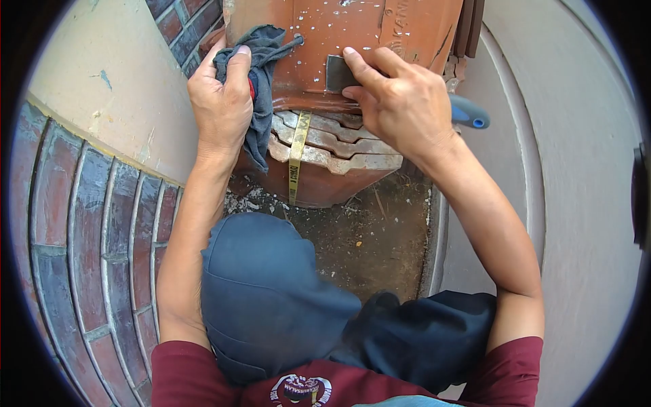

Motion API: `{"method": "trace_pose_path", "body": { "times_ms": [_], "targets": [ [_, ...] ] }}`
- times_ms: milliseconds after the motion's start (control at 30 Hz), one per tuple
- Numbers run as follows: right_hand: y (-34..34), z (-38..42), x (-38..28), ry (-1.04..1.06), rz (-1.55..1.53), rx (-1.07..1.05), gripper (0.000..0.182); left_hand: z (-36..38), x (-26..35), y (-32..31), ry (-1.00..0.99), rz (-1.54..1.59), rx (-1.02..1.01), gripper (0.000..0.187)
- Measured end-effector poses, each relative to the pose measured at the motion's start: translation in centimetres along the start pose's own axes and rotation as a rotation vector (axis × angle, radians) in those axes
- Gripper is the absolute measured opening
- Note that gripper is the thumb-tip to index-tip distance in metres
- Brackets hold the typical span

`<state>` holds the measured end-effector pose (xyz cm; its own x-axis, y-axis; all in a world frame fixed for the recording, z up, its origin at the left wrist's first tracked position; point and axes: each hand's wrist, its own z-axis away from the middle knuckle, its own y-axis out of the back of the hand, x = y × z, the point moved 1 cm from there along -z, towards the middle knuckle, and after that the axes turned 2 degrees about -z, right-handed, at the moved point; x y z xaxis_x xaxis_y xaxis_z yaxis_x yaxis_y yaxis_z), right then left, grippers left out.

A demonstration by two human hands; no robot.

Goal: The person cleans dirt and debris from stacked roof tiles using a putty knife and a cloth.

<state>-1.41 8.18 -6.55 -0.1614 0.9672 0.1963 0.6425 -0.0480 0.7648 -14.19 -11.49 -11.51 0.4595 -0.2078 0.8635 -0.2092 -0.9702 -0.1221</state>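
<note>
At far left, a brick wall (pixel 88 251) is bordering the work area. Beside it, a dark cloth (pixel 263 71) is hanging in folds; I am judging it light, soft and limp, holdable by any bunched fold. My left grip (pixel 222 102) is clamping the cloth, thumb uppermost; a red item (pixel 251 89) is showing beside the palm, identity undetermined.

At centre, an orange roof tile (pixel 315 34), flecked white, is lying just beyond the stepped ends of a tile stack (pixel 356 163), which a yellow strip (pixel 298 142) is crossing. I am rating the tile heavy, stiff and brittle, best held by both side edges.

Towards the right, a scraper (pixel 336 74) is lying over the tile; I am judging it light and rigid, the handle (pixel 469 112) offering the surest hold. My right grip (pixel 407 98) is clamping it, forefinger and thumb bearing on the blade.
</note>
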Motion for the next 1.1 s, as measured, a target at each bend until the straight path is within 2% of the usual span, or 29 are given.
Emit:
{"method": "trace_pose_path", "body": {
  "times_ms": [67,167,300,400,600,767,833,1033,1100],
  "targets": [
    [0.9,-0.1,0.5,0.006,0.01,-0.038,0.041,0.0,0.0,0.2,0.023,0.009,-0.007,0.038],
    [1.6,-0.6,0.5,0.017,0.033,-0.098,0.04,0.0,-0.1,0.0,-0.03,-0.039,0.047,0.029],
    [1.2,-1.2,-0.4,0.046,0.099,-0.125,0.04,-0.1,-0.2,-1.1,-0.091,0.013,0.133,0.028],
    [1.8,-1.1,0.2,0.027,0.103,-0.165,0.038,0.0,-0.1,-0.3,-0.034,-0.03,0.07,0.03],
    [0.2,-1.6,-1.0,0.094,0.078,-0.116,0.038,-0.3,-0.3,-1.0,-0.134,0.015,0.117,0.031],
    [1.5,-0.6,0.7,0.159,0.015,-0.065,0.036,0.1,0.0,0.1,-0.028,-0.058,0.066,0.031],
    [2.4,-1.3,0.8,0.05,0.009,-0.068,0.035,0.1,0.0,-0.3,-0.029,-0.026,0.07,0.032],
    [0.3,-1.6,-0.4,0.121,0.034,-0.009,0.037,-0.1,-0.3,-0.7,-0.09,-0.013,0.104,0.033],
    [0.9,-1.6,-0.4,0.071,0.045,-0.078,0.038,0.0,-0.2,-0.5,-0.073,-0.023,0.083,0.033]
  ]
}}
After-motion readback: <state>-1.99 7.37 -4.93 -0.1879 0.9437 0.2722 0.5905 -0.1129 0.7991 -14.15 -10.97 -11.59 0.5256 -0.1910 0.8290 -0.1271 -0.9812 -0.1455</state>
